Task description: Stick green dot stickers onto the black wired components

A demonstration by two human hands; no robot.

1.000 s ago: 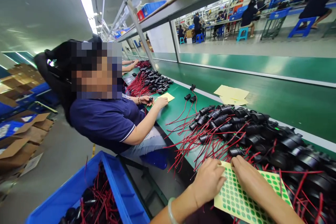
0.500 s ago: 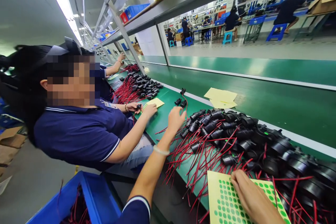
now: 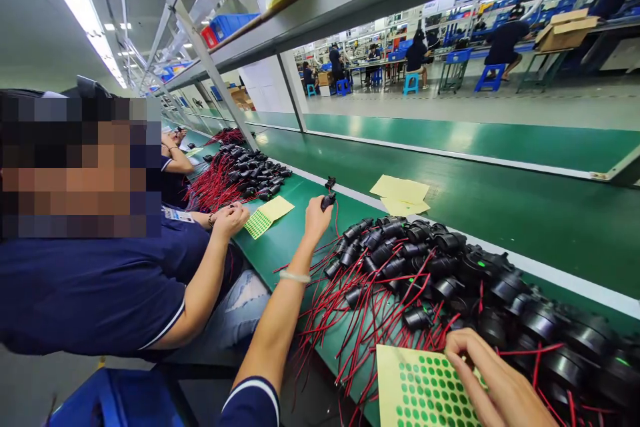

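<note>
A worker's left hand (image 3: 317, 215) reaches out over a long green desk (image 3: 290, 240) at mid-frame, its grip closed on a small black plastic connector with thin red wires (image 3: 329, 199), lifted clear of the desk surface just left of centre. A pale bangle (image 3: 295, 276) circles the wrist, and a navy sleeve with a white edge (image 3: 253, 403) shows at the bottom of the frame.

In the lower right corner the right hand (image 3: 493, 383) lies on a pale yellow sheet of round green stickers (image 3: 420, 390), fingers curled with the fingertips pressed at the sheet's upper right edge; whether the grip has pinched a sticker cannot be told.

Between the two hands, a heap of black round-bodied parts trailing red wires (image 3: 440, 273) spreads from the centre toward the right edge of the frame, the wires fanning down over the near edge of the desk.

On the left of the frame sits a co-worker in a navy polo shirt (image 3: 100, 293), both hands (image 3: 231, 217) held together beside a second yellow sheet of green stickers (image 3: 267, 216). Behind that, at upper centre-left, lies another pile of black parts with red wires (image 3: 240, 173). Two blank yellow backing sheets (image 3: 403, 193) rest on the darker green belt (image 3: 500, 200) at centre right. A blue plastic bin (image 3: 115, 400) shows at lower left.
</note>
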